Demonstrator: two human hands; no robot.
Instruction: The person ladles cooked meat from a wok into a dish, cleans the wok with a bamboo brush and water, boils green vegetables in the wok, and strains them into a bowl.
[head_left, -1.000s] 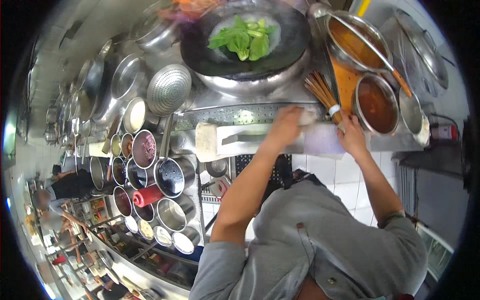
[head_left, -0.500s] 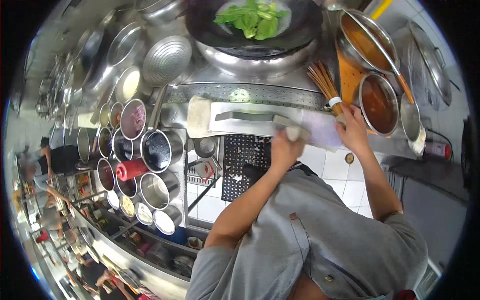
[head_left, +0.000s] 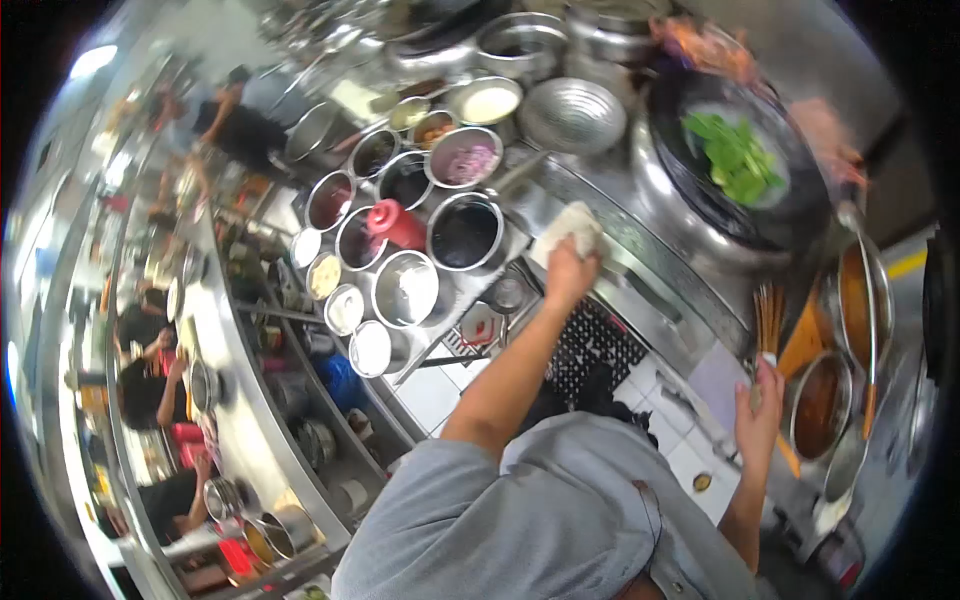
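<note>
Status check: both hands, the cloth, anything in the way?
Left fingers gripping pale cloth. Right fingers at bamboo brush, grip unclear. Strainer handle near the cloth, possibly in the way.

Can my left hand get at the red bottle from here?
Probably yes: nothing covers the red bottle, though a dark pot lies between and your left hand is on a cloth.

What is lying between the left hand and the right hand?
In the head view: metal ledge, then a pale lilac sheet, perhaps cloth, nearer the right hand.
</note>
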